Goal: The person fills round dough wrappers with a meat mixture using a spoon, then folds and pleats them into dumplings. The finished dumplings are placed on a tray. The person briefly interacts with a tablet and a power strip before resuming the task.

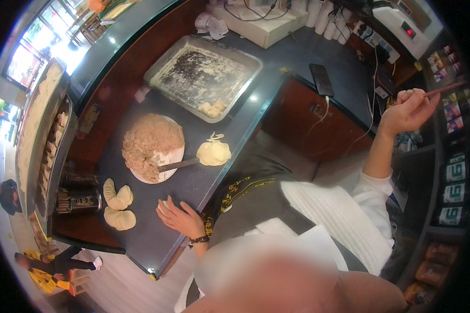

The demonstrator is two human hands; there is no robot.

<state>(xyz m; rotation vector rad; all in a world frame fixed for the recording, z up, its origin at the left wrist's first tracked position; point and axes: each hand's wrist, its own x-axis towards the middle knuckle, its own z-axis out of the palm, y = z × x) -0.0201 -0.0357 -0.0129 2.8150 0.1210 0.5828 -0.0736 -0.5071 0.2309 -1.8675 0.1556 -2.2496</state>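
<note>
My left hand [182, 219], with a beaded bracelet at the wrist, rests low over the dark counter [152, 242]. Its fingers curl around a small pale piece of dough [164, 207], mostly hidden. Raised far to the right, away from the counter, my right hand [409, 107] grips a thin reddish stick [444, 90]. A white plate [176, 156] bears a large mound of minced meat filling [150, 137]. One end of a flat stick [180, 164] lies in the filling, the other against a stack of round dough wrappers [214, 152]. Fanned wrapper stacks [119, 218] lie left of my left hand.
Behind the plate sits a floured metal tray [203, 74] with a few dough pieces [212, 108] in one corner. A phone [321, 80] on a cable lies right. Filled trays [43, 137] and a chopstick holder [80, 200] stand left. A person [49, 270] sits beyond.
</note>
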